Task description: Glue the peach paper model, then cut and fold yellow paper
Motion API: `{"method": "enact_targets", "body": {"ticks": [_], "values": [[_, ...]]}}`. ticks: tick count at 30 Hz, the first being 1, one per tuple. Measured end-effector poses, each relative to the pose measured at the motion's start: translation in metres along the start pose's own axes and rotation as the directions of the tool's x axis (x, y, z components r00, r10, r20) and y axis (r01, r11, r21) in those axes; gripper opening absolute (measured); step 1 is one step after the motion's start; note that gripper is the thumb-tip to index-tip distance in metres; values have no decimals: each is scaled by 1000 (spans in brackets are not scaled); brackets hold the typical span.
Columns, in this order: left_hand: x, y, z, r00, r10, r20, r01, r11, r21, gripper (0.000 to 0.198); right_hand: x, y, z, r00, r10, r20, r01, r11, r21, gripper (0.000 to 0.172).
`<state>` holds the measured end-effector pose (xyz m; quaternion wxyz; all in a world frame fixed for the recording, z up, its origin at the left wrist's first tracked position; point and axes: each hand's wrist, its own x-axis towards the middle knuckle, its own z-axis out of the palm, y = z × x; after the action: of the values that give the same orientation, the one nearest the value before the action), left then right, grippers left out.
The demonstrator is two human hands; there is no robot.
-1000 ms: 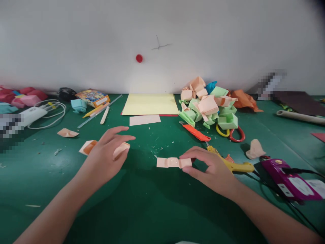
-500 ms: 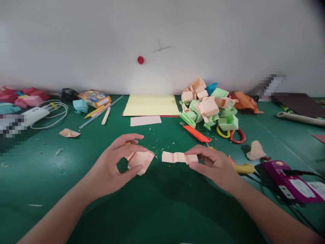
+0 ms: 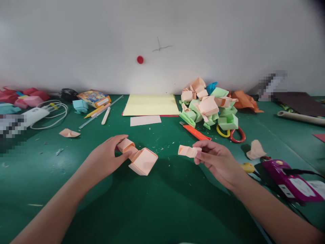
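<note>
My left hand [image 3: 105, 161] grips one end of a folded peach paper piece [image 3: 142, 161]; its boxy open end points right, low over the green table [image 3: 157, 203]. My right hand [image 3: 215, 159] pinches a small folded peach paper strip [image 3: 186, 150] between thumb and fingers, raised slightly off the table. A gap of about a hand's width separates the two paper pieces.
A pile of folded peach and green paper [image 3: 209, 108] sits behind my right hand, with an orange cutter [image 3: 196, 133] and scissors [image 3: 232, 134] beside it. Yellow paper [image 3: 151, 104] lies by the wall. A purple glue gun [image 3: 286, 178] stands right, a charger and cables [image 3: 40, 113] left.
My left hand picked a folded peach piece up from the left and brought it to the middle. My right hand lifted the strip off the table and turned it end-on.
</note>
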<state>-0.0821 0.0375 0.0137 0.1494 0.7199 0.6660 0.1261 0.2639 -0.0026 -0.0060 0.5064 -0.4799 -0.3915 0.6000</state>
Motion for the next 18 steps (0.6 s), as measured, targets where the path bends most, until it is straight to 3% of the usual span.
{"method": "enact_targets", "body": {"ticks": [4, 7, 12, 18], "values": [[-1, 2, 4, 995, 56, -78, -59, 998, -34, 56, 2, -2, 0, 999, 20, -38, -21, 1000, -22, 35], [-7, 9, 4, 970, 175, -167, -181, 983, -19, 49, 2, -3, -1, 997, 52, -55, -53, 998, -19, 36], [-23, 27, 9, 854, 441, -277, -437, 896, 78, 42, 3, -2, -1, 998, 44, -55, -43, 999, 24, 32], [-38, 39, 19, 709, 643, -290, -655, 752, 68, 38, 5, 1, -2, 996, 47, -74, -43, 997, 62, 32]]}}
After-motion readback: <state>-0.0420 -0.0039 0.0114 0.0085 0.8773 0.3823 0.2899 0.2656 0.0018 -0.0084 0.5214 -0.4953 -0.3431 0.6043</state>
